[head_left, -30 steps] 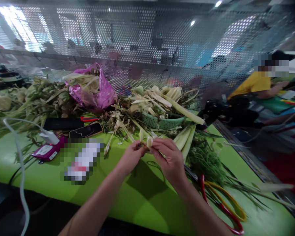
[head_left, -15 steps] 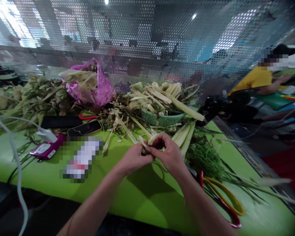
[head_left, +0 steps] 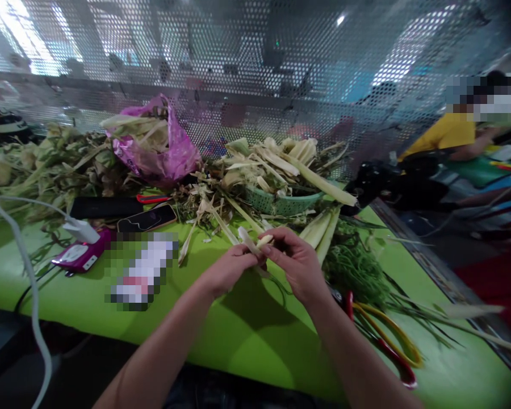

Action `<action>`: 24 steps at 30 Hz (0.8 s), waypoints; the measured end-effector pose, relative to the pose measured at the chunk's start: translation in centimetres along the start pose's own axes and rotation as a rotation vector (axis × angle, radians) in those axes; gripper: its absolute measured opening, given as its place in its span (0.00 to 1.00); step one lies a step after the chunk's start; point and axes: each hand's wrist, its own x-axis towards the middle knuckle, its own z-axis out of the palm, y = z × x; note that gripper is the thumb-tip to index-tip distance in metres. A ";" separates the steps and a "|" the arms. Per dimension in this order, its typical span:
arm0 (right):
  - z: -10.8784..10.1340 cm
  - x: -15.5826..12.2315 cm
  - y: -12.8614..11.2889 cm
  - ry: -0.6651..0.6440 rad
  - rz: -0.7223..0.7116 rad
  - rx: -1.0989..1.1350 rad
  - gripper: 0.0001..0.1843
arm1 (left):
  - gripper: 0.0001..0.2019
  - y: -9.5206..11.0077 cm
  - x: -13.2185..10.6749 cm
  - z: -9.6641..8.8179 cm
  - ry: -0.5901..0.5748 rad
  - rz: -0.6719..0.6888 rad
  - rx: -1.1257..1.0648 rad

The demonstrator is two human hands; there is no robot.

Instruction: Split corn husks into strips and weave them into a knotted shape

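Over the green table (head_left: 238, 335), my left hand (head_left: 232, 268) is closed on a pale corn husk strip (head_left: 247, 240) that sticks up past its fingers. Pressed close beside it, my right hand (head_left: 297, 264) pinches a small whitish folded husk piece (head_left: 264, 241) between thumb and fingers. Whether the two pieces are joined is hidden by the fingers. Just behind the hands lies a dried husk stalk (head_left: 221, 222), and long green-white husk leaves (head_left: 327, 233) rest beyond the right hand.
A green basket (head_left: 281, 203) heaped with husks stands at the back, beside a pink plastic bag (head_left: 166, 150). Scissors (head_left: 387, 332) lie by my right forearm near green fronds (head_left: 353, 267). Phone (head_left: 147, 217), purple power strip (head_left: 83, 253) and cable are left. A person (head_left: 445, 136) sits far right.
The fingers have shifted on the husk pieces, and the pale strip now stands up more visibly between my hands. The camera view has moved slightly.
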 end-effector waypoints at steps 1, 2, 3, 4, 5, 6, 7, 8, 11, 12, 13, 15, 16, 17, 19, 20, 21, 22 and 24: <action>0.0 0.0 -0.1 -0.010 -0.048 -0.045 0.06 | 0.08 0.0 0.0 0.0 0.007 -0.034 -0.039; -0.1 0.0 -0.2 -0.032 -0.090 -0.071 0.04 | 0.08 -0.1 0.0 -0.1 0.011 -0.064 -0.067; -0.1 0.0 -0.3 -0.066 -0.121 -0.079 0.03 | 0.09 -0.1 -0.1 -0.1 0.015 -0.090 -0.081; 0.0 -0.1 -0.4 -0.108 -0.138 -0.080 0.03 | 0.10 -0.1 -0.1 -0.1 0.025 -0.109 -0.077; 0.0 -0.1 -0.4 -0.150 -0.143 -0.083 0.03 | 0.10 -0.1 -0.2 -0.2 0.040 -0.124 -0.052; 0.0 -0.1 -0.5 -0.184 -0.141 -0.097 0.03 | 0.10 -0.1 -0.2 -0.2 0.060 -0.131 -0.010; 0.1 -0.1 -0.5 -0.203 -0.138 -0.122 0.03 | 0.09 -0.1 -0.2 -0.2 0.081 -0.134 0.046; 0.1 -0.2 -0.5 -0.208 -0.138 -0.156 0.03 | 0.08 -0.1 -0.2 -0.3 0.099 -0.130 0.109; 0.0 -0.1 -0.4 -0.188 -0.172 -0.245 0.03 | 0.06 -0.3 0.1 -0.4 0.102 -0.075 0.261; 0.0 0.0 -0.3 -0.182 -0.185 -0.267 0.04 | 0.06 -0.3 0.3 -0.4 0.088 -0.035 0.286; -0.1 0.0 -0.3 -0.179 -0.196 -0.288 0.04 | 0.07 -0.4 0.4 -0.5 0.081 0.015 0.303; -0.2 0.1 -0.2 -0.173 -0.204 -0.331 0.05 | 0.08 -0.3 0.6 -0.6 0.099 0.116 0.326; -0.3 0.1 -0.2 -0.167 -0.201 -0.354 0.05 | 0.09 -0.2 0.6 -0.7 0.125 0.157 0.338; -0.3 0.2 -0.2 -0.160 -0.197 -0.376 0.05 | 0.10 -0.2 0.6 -0.7 0.155 0.188 0.350; -0.3 0.2 -0.3 -0.144 -0.195 -0.420 0.05 | 0.12 0.0 0.6 -0.7 0.195 0.221 0.368; -0.3 0.2 -0.3 -0.136 -0.200 -0.444 0.05 | 0.13 0.0 0.6 -0.7 0.203 0.231 0.368; -0.3 0.3 -0.4 -0.128 -0.209 -0.466 0.05 | 0.13 0.0 0.6 -0.7 0.206 0.238 0.362; -0.3 0.3 -0.5 -0.124 -0.221 -0.488 0.04 | 0.14 0.1 0.6 -0.7 0.209 0.244 0.351; -0.2 0.3 -0.7 -0.119 -0.239 -0.527 0.04 | 0.14 0.1 0.6 -0.6 0.208 0.247 0.314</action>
